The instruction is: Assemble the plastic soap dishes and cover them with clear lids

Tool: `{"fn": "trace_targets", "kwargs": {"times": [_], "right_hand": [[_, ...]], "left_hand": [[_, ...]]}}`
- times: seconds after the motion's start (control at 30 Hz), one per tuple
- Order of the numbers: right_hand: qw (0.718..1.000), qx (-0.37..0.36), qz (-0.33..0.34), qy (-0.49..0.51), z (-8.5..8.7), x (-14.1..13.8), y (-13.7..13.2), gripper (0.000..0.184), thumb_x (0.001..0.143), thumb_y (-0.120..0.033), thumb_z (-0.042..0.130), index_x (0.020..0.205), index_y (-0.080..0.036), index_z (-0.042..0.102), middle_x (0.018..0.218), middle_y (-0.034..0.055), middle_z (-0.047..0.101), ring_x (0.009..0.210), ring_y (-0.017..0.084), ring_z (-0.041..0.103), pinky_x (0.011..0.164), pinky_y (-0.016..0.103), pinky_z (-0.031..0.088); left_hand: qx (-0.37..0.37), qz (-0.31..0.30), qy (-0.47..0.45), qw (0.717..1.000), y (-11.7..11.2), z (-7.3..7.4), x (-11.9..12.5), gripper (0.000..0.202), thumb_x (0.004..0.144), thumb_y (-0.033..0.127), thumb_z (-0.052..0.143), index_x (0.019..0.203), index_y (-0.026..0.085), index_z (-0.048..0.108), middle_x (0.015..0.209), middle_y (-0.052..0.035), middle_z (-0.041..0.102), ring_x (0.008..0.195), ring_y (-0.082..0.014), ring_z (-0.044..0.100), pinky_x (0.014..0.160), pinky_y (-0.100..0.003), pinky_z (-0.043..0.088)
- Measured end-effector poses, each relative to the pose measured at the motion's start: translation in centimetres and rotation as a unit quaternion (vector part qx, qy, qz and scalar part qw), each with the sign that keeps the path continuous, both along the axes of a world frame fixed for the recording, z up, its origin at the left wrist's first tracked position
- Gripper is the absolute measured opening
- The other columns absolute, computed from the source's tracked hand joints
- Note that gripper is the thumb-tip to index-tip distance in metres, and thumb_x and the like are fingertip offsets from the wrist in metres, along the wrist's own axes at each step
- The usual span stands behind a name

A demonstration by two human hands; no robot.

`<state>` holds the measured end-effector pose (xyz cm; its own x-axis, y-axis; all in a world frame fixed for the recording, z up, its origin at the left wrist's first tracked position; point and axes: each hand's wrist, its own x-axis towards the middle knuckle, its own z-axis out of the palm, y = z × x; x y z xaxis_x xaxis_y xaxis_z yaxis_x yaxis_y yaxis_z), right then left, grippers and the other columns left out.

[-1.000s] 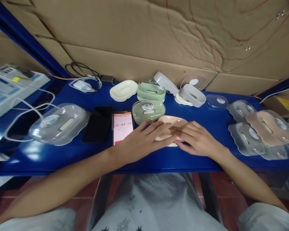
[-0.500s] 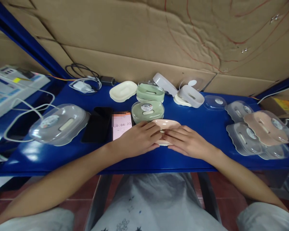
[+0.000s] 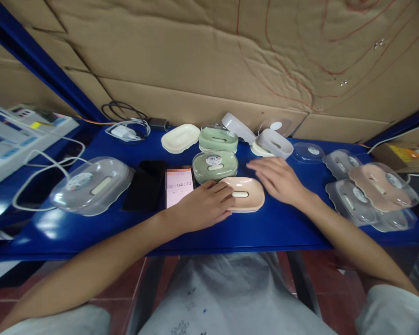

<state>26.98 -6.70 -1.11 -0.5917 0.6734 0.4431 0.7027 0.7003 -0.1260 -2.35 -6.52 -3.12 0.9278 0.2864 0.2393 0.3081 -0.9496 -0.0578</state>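
A peach soap dish [image 3: 253, 197] with a pale bar in its middle slot lies on the blue table in front of me. My left hand [image 3: 214, 202] holds its left end, covering that part with bent fingers. Off to the dish's upper right, my right hand [image 3: 277, 179] hovers with its fingers stretched out and nothing in them. Just behind the dish sits a green soap dish under a clear lid [image 3: 214, 166]. Farther back are another green soap dish [image 3: 218, 139], a cream tray [image 3: 180, 138] and a white slotted piece [image 3: 275, 143].
Lidded grey and peach soap dishes [image 3: 379, 184] are piled at the right, near a loose clear lid [image 3: 307, 152]. Left of me lie a lit phone [image 3: 178, 186], a dark phone [image 3: 145, 185], a grey lidded dish [image 3: 94, 184] and a charger with cable [image 3: 125, 132]. Cardboard [image 3: 181, 60] walls the back.
My right hand has let go of the peach soap dish and moved up and right. The dish's slot and right side now show. My left hand stays on its left end.
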Motion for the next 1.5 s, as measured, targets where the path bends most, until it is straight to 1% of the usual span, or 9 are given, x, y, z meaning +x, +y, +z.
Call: {"fn": "trace_targets", "kwargs": {"times": [0.1, 0.2, 0.3, 0.43, 0.67, 0.83, 1.03, 1.3, 1.5], "right_hand": [[0.998, 0.025, -0.051, -0.036, 1.8, -1.6, 4.1, 0.044, 0.111, -0.024, 0.039, 0.144, -0.023, 0.068, 0.145, 0.0121, 0.070, 0.134, 0.031, 0.062, 0.109, 0.053, 0.049], [0.990, 0.056, -0.090, -0.091, 3.1, -5.0, 8.0, 0.044, 0.110, -0.033, 0.046, 0.146, -0.017, 0.066, 0.160, 0.0179, 0.057, 0.145, 0.038, 0.050, 0.116, 0.059, 0.040], [0.980, 0.067, -0.128, -0.140, 3.4, -8.6, 11.2, 0.048, 0.106, -0.032, 0.056, 0.146, -0.008, 0.064, 0.168, 0.0243, 0.045, 0.152, 0.043, 0.041, 0.122, 0.065, 0.032], [0.965, 0.065, -0.159, -0.199, 3.0, -10.6, 13.5, 0.041, 0.102, -0.020, 0.054, 0.136, -0.003, 0.071, 0.161, 0.0257, 0.053, 0.149, 0.041, 0.045, 0.124, 0.065, 0.029], [0.968, 0.046, -0.172, -0.180, 3.4, -7.8, 13.5, 0.032, 0.098, -0.024, 0.063, 0.125, -0.013, 0.078, 0.142, 0.0203, 0.067, 0.134, 0.040, 0.054, 0.117, 0.063, 0.033], [0.974, 0.000, -0.171, -0.147, 3.9, -6.8, 13.5, 0.032, 0.102, -0.033, 0.064, 0.126, -0.018, 0.077, 0.148, 0.0176, 0.065, 0.138, 0.039, 0.052, 0.116, 0.059, 0.032], [0.972, -0.015, -0.181, -0.151, 3.0, -7.9, 13.8, 0.044, 0.107, -0.040, 0.059, 0.140, -0.013, 0.071, 0.156, 0.0202, 0.058, 0.143, 0.039, 0.047, 0.117, 0.057, 0.030], [0.980, 0.006, -0.172, -0.099, 2.5, -8.3, 14.3, 0.034, 0.102, -0.033, 0.057, 0.123, -0.015, 0.078, 0.139, 0.0167, 0.072, 0.131, 0.038, 0.057, 0.116, 0.058, 0.030], [0.972, 0.053, -0.231, 0.007, 3.0, -8.4, 14.4, 0.033, 0.100, -0.025, 0.048, 0.122, -0.019, 0.071, 0.127, 0.0143, 0.076, 0.123, 0.036, 0.061, 0.113, 0.055, 0.033]], "left_hand": [[0.005, 0.001, 0.003, 1.000, 0.0, 0.0, 0.1, 0.018, 0.106, 0.032, 0.065, 0.115, 0.017, 0.067, 0.120, -0.0101, 0.072, 0.119, -0.0282, 0.065, 0.100, -0.042, 0.047], [0.008, 0.000, 0.008, 1.000, 0.1, 0.0, 0.1, 0.018, 0.106, 0.033, 0.066, 0.116, 0.018, 0.067, 0.121, -0.0091, 0.072, 0.120, -0.0287, 0.064, 0.100, -0.043, 0.047], [0.001, -0.003, 0.009, 1.000, 0.2, -0.1, 0.0, 0.020, 0.105, 0.034, 0.068, 0.115, 0.017, 0.067, 0.121, -0.0086, 0.072, 0.119, -0.0285, 0.064, 0.100, -0.043, 0.047], [-0.012, -0.008, 0.001, 1.000, 0.3, -0.2, -0.2, 0.020, 0.104, 0.033, 0.069, 0.117, 0.018, 0.066, 0.122, -0.0090, 0.071, 0.119, -0.0271, 0.064, 0.100, -0.042, 0.048], [-0.006, -0.005, 0.005, 1.000, 0.3, -0.2, -0.2, 0.020, 0.104, 0.033, 0.069, 0.117, 0.018, 0.065, 0.121, -0.0087, 0.070, 0.121, -0.0279, 0.063, 0.101, -0.042, 0.047], [-0.011, -0.006, 0.001, 1.000, 0.4, -0.2, -0.2, 0.019, 0.106, 0.034, 0.066, 0.117, 0.018, 0.066, 0.121, -0.0085, 0.071, 0.120, -0.0275, 0.064, 0.102, -0.042, 0.047], [-0.018, -0.008, 0.002, 1.000, 0.6, -0.3, -0.2, 0.020, 0.106, 0.034, 0.066, 0.118, 0.018, 0.066, 0.126, -0.0090, 0.071, 0.123, -0.0283, 0.064, 0.104, -0.043, 0.048], [-0.018, -0.009, -0.003, 1.000, 0.6, -0.3, -0.3, 0.021, 0.104, 0.034, 0.069, 0.118, 0.018, 0.067, 0.126, -0.0096, 0.072, 0.123, -0.0285, 0.064, 0.102, -0.043, 0.049], [-0.021, -0.012, -0.004, 1.000, 0.6, -0.1, -0.3, 0.020, 0.104, 0.033, 0.070, 0.117, 0.018, 0.067, 0.124, -0.0091, 0.072, 0.122, -0.0283, 0.064, 0.103, -0.043, 0.048]]}}
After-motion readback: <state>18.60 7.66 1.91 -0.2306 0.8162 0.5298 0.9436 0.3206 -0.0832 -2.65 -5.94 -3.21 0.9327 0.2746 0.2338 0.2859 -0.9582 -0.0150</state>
